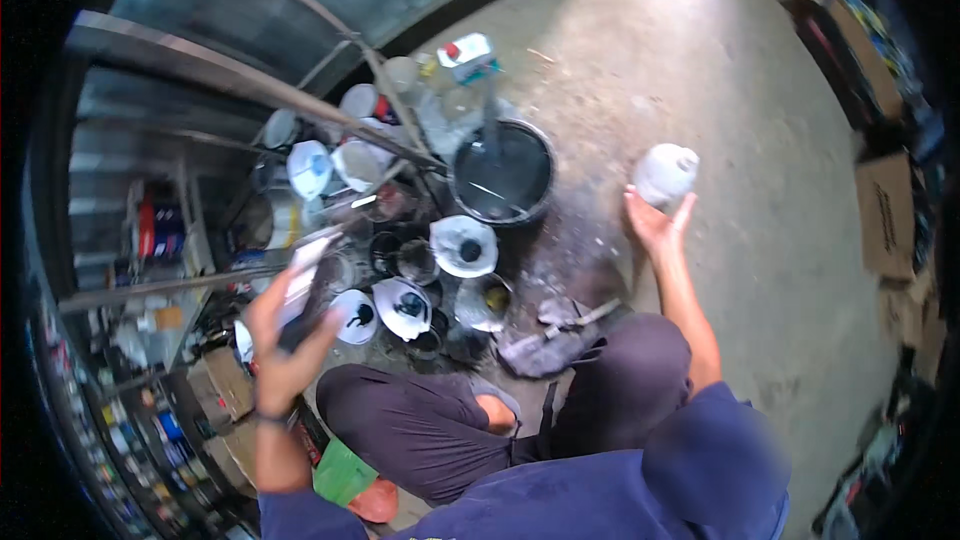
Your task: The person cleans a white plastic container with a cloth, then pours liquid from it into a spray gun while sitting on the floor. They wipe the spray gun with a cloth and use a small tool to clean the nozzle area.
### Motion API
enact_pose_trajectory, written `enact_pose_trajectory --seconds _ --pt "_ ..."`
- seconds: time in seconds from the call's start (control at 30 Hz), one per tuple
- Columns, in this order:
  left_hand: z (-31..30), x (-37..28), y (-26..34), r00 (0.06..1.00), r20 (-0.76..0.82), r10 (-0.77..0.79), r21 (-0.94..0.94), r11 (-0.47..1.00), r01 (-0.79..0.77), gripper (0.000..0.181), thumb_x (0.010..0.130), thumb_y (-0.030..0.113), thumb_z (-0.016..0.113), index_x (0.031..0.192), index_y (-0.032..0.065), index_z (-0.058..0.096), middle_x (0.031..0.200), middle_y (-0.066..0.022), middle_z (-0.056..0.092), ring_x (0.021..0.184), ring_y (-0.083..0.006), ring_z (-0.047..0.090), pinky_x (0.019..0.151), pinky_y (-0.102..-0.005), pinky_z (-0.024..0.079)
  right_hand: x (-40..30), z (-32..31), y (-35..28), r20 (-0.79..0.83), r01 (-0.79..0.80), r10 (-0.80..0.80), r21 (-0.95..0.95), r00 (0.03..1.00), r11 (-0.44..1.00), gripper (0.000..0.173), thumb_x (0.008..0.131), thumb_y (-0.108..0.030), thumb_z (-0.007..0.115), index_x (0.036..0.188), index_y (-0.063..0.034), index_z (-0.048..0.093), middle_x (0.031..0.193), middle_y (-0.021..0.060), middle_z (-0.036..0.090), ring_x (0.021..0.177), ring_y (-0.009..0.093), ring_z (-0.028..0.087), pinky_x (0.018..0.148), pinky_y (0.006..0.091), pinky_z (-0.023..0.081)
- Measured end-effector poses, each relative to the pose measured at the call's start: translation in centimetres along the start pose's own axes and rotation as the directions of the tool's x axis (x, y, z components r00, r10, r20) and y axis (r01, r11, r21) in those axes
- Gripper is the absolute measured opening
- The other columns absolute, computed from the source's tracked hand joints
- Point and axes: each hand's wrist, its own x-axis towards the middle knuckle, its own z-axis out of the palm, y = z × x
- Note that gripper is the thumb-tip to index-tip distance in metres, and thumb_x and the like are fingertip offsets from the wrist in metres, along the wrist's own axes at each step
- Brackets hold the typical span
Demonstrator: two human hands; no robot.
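Note:
My right hand (661,221) grips a white plastic bottle (664,174) over the concrete floor, its narrower end pointing away from me. At the left, my left hand (281,349) is wrapped around a flat black-and-white object (304,289), too blurred to name. Between the hands stands a black bucket (517,180) of dark liquid, with a grey stick or paddle (490,120) leaning in it. Nearer my knees are several containers, among them a white-lined one (463,246) and another (403,307) with dark residue inside.
Metal shelving (262,101) with bars fills the left side. A white jug with a red cap (466,56) stands behind the bucket. A stained rag (544,345) lies by my knee. Cardboard boxes (885,214) line the right edge.

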Motion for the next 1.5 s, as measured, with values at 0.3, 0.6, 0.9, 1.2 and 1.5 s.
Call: enact_pose_trajectory --seconds 0.3,0.6,0.9,1.2,1.5 --pt "14.1 6.1 -4.4 0.976 0.187 0.11 -0.251 0.966 -0.061 0.026 0.083 0.011 0.071 0.105 0.0016 0.062 0.09 -0.0074 0.061 0.081 -0.0163 0.056 0.072 -0.0288 0.046 4.9 0.8 0.2 0.158 0.356 -0.365 0.082 0.918 0.931 0.066 0.08 -0.057 0.062 0.133 -0.0192 0.051 0.132 0.0074 0.054 0.117 0.036 0.054 0.093 0.0548 0.049" --pt "15.5 7.3 -2.7 0.968 0.147 0.203 -0.272 0.949 -0.157 0.031 0.086 0.013 0.072 0.113 0.0017 0.061 0.091 -0.0003 0.062 0.081 -0.0068 0.054 0.072 -0.0237 0.045 -7.5 9.8 0.2 0.545 0.365 -0.297 -0.019 0.784 0.931 0.078 0.074 -0.042 0.077 0.139 -0.0177 0.043 0.14 0.0096 0.048 0.129 0.033 0.045 0.104 0.0595 0.039" --pt "18.1 10.4 -4.4 0.954 0.267 0.14 -0.305 0.951 -0.054 0.029 0.08 0.024 0.081 0.088 0.0044 0.061 0.072 0.0038 0.057 0.067 -0.0031 0.048 0.06 -0.0225 0.042 -15.9 18.0 3.0 0.687 0.554 -0.36 -0.074 0.631 0.829 0.082 0.076 -0.029 0.08 0.143 -0.0105 0.036 0.141 0.0098 0.046 0.132 0.031 0.043 0.114 0.0578 0.031" --pt "19.5 10.4 -7.0 0.964 0.215 0.155 -0.148 0.981 -0.125 0.039 0.075 0.033 0.085 0.074 0.0052 0.057 0.061 0.0003 0.054 0.06 -0.0048 0.045 0.053 -0.026 0.039 -18.4 19.6 6.1 0.709 0.722 -0.412 -0.198 0.573 0.664 0.078 0.078 -0.024 0.077 0.142 -0.007 0.035 0.137 0.0116 0.048 0.128 0.029 0.048 0.11 0.0501 0.039" --pt "19.2 10.1 -6.7 0.958 0.269 0.102 -0.149 0.987 -0.063 0.052 0.072 0.048 0.084 0.072 0.0036 0.057 0.062 -0.0091 0.059 0.057 -0.0179 0.057 0.056 -0.0322 0.045 -21.1 21.9 9.7 0.894 0.939 -0.297 -0.29 0.335 0.183 0.057 0.074 -0.01 0.077 0.122 0.0052 0.051 0.111 0.0131 0.061 0.103 0.02 0.061 0.091 0.0336 0.049"
